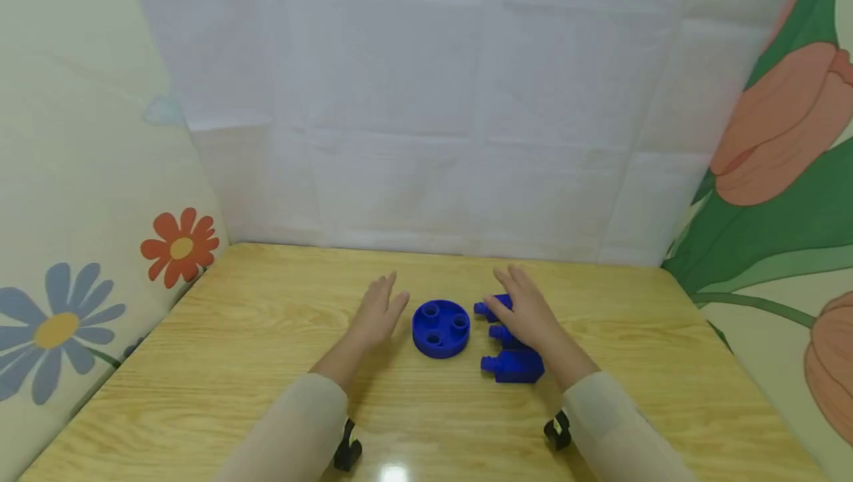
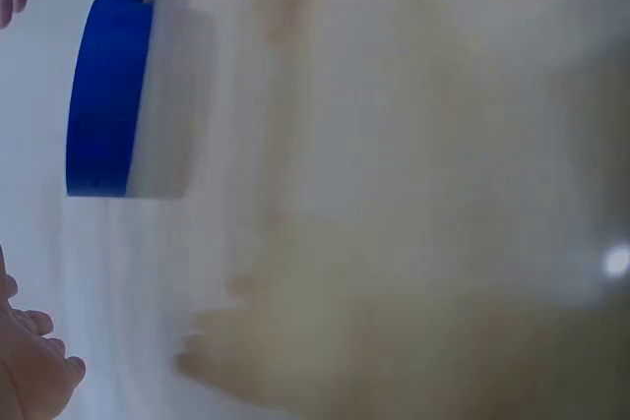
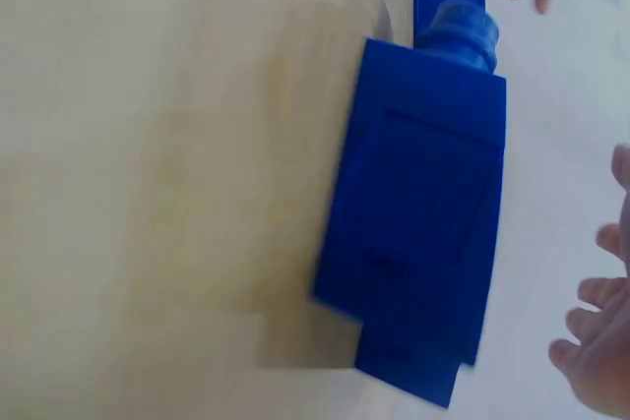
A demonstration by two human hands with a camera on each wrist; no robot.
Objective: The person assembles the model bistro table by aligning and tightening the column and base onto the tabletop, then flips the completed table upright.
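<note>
A round blue base [image 1: 440,329] with three raised sockets lies on the table, seen side-on in the left wrist view as a blue band [image 2: 108,95]. To its right are three blue bottle-shaped pieces, necks pointing left; the nearest [image 1: 520,366] shows fully, also large in the right wrist view [image 3: 418,184]. My left hand [image 1: 377,313] is held left of the base, fingers extended, holding nothing. My right hand [image 1: 528,310] hovers over the two farther pieces, partly hiding them, its fingers spread with nothing gripped.
The wooden table [image 1: 266,363] reaches back to a white cloth [image 1: 426,112]. Flower-patterned cloths hang at both sides. A black wrist mount [image 1: 348,448] shows by the left forearm and another [image 1: 557,432] by the right.
</note>
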